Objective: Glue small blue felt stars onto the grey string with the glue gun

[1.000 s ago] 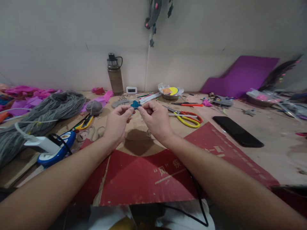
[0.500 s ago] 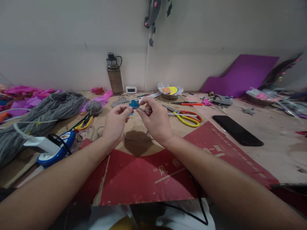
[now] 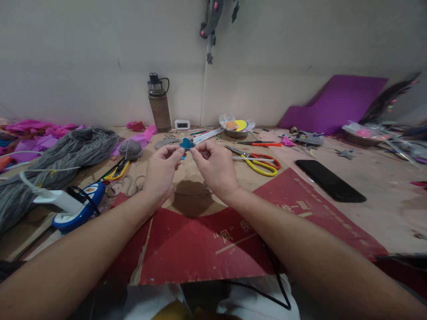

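Between both hands, above the cardboard, is a small blue cut-out piece (image 3: 187,143) with a rounded, lobed outline. My left hand (image 3: 162,168) pinches its left lower edge between thumb and fingertips. From the other side my right hand (image 3: 216,166) pinches the lower right edge, its fingers curled in. A thin white stick (image 3: 255,159) extends to the right from behind the right hand; whether that hand holds it cannot be seen. Scissors (image 3: 262,165) with red and yellow handles lie just right of the right hand. A ball of grey yarn (image 3: 130,150) sits left of the left hand.
Red printed cardboard (image 3: 200,249) covers the front edge. At left are a grey yarn bundle (image 3: 76,149), a yellow cutter (image 3: 118,170) and a blue-white power strip (image 3: 80,206). A black phone (image 3: 330,181) lies at right. A bottle (image 3: 159,104) stands by the wall.
My right hand's raised index finger has come down and the fingers have curled closer to the blue piece. The left hand is nearly still.
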`<act>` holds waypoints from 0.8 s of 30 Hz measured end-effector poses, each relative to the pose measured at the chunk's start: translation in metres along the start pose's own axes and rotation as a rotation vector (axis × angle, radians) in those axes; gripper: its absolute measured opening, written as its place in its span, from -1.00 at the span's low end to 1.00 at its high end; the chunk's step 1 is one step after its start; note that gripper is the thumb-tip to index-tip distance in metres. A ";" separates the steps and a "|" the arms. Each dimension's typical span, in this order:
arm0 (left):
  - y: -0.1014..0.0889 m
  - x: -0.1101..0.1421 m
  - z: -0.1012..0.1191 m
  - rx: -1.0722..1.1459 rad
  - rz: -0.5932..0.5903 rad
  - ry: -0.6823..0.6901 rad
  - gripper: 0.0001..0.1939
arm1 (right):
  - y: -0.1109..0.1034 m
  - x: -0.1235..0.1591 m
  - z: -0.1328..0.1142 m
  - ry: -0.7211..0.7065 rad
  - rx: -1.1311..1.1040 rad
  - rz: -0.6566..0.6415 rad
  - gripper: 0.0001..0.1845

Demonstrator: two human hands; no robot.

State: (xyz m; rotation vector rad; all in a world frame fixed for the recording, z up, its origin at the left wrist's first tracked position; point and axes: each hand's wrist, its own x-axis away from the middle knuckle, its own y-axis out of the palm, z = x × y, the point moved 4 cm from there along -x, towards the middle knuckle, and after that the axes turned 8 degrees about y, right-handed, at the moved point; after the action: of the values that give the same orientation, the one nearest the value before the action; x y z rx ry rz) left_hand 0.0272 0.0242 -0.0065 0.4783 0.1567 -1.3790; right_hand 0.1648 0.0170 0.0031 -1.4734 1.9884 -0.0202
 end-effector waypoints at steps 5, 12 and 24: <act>0.002 0.001 -0.001 0.028 0.010 0.005 -0.90 | 0.001 0.001 -0.001 0.059 -0.087 -0.011 -0.81; 0.005 0.004 0.000 0.090 -0.013 -0.004 -0.90 | 0.003 0.001 0.000 0.124 -0.242 -0.021 -0.81; 0.008 0.002 -0.006 0.254 -0.123 -0.129 -0.88 | 0.003 -0.004 0.008 0.275 -0.397 -0.058 -0.77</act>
State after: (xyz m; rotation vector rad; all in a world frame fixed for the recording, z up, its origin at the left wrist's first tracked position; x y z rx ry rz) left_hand 0.0362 0.0254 -0.0109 0.5965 -0.0980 -1.5541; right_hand 0.1673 0.0245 -0.0027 -1.8620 2.2623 0.1644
